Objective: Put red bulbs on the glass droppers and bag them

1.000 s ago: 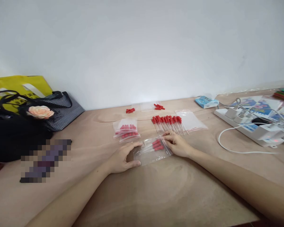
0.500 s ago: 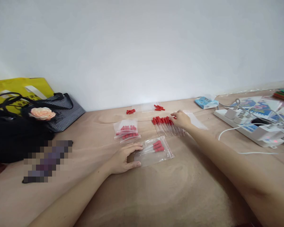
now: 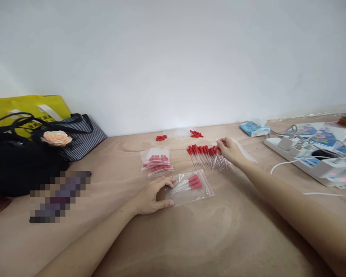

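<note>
My left hand (image 3: pixel 152 195) rests on the table with thumb and fingers apart, at the left edge of a clear zip bag (image 3: pixel 187 192). Inside that bag lie several red-topped sticks (image 3: pixel 195 182). Farther off, my right hand (image 3: pixel 228 149) pinches at the red end of a stick, at the right end of a row of red-topped clear sticks (image 3: pixel 200 150). Left of the row, filled zip bags (image 3: pixel 158 158) overlap each other. Behind, small red pieces (image 3: pixel 162 137) and more red pieces (image 3: pixel 196 134) lie near the wall.
At the left are a yellow bag (image 3: pixel 54 103), a striped bag (image 3: pixel 88 140) and a black bag (image 3: pixel 25 165) with a flower. A blue packet (image 3: pixel 253 129) and a white power strip (image 3: pixel 294 157) with cables are at the right. Pale plastic bags lie behind my right hand.
My right hand has shifted slightly right and nearer, at the row's right end. The whole view has moved a little; my left hand stays beside the front bag.
</note>
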Demonstrator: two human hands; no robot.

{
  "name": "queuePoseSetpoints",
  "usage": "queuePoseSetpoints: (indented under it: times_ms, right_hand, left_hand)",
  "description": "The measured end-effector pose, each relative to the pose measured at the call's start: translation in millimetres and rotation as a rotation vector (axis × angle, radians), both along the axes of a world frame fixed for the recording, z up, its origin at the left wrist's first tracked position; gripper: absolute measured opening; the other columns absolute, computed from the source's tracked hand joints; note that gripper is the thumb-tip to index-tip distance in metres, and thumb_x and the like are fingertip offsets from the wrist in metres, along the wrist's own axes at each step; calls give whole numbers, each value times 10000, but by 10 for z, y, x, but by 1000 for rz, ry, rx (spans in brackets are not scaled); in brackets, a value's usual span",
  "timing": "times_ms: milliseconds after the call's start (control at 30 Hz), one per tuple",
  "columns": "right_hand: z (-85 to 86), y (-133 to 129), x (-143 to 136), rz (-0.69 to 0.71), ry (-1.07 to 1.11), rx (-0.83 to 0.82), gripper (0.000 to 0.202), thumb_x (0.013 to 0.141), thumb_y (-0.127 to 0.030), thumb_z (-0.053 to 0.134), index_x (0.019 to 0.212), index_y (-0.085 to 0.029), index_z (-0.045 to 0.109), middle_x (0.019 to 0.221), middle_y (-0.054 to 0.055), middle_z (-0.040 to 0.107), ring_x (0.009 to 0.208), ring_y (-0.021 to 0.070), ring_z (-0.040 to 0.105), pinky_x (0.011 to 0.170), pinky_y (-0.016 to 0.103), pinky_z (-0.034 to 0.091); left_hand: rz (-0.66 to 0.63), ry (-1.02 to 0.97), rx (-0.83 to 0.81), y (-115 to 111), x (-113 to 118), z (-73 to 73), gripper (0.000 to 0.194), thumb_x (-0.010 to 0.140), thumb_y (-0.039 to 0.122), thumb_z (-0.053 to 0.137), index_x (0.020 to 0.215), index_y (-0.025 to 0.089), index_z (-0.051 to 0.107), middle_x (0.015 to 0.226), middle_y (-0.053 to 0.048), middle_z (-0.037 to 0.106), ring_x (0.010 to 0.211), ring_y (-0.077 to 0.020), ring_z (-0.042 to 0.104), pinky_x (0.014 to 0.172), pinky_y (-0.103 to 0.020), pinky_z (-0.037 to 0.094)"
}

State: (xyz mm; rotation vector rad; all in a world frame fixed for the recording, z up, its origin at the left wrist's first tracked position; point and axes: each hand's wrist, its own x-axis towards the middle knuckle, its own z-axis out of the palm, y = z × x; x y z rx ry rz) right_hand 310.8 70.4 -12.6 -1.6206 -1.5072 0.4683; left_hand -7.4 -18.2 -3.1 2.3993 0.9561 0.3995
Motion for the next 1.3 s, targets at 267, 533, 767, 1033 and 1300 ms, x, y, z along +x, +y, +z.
queuePoseSetpoints:
  times_ms: [267,533,767,1033,1300]
  right_hand:
    - [-138,-636,-104,95,744,-1,383,677,-567,547,781,-220,421,647,-17,576,479,100,495,457,229,395]
    - [-266,-743,-267,156,854,-136,313,708,-498,557,748,-219,420,709,11,605,497,103,518,465,239,421]
    - [-246,-861,-345,319,947,-258,307,663,-437,646,702,-196,458,675,9,593,583,118,584,583,267,496]
    - [-243,-876,-353,350,900,-229,346,599,-459,693,703,-191,499,686,-14,574,675,118,581,699,294,497]
    - [-189,-902,-253,746,423,-348,256,680,-403,628,790,-173,645,579,-34,548,502,70,455,488,200,358]
  left_hand:
    - [6,22,30,9,5,-20,437,743,422,582,1116,220,478,1295,-72,452,1199,-217,404,989,-381,336]
    - [35,49,52,12,7,-39,457,742,454,571,1133,236,476,1287,-61,460,1188,-223,416,987,-395,340]
    - [35,55,66,14,5,-50,470,743,459,570,1142,235,467,1284,-57,463,1186,-215,418,987,-384,343]
    - [37,59,64,15,20,-37,471,746,458,567,1150,237,468,1288,-58,462,1206,-224,396,996,-397,331]
    - [38,43,60,15,13,-44,465,744,465,566,1140,237,480,1294,-54,459,1202,-224,404,998,-389,329]
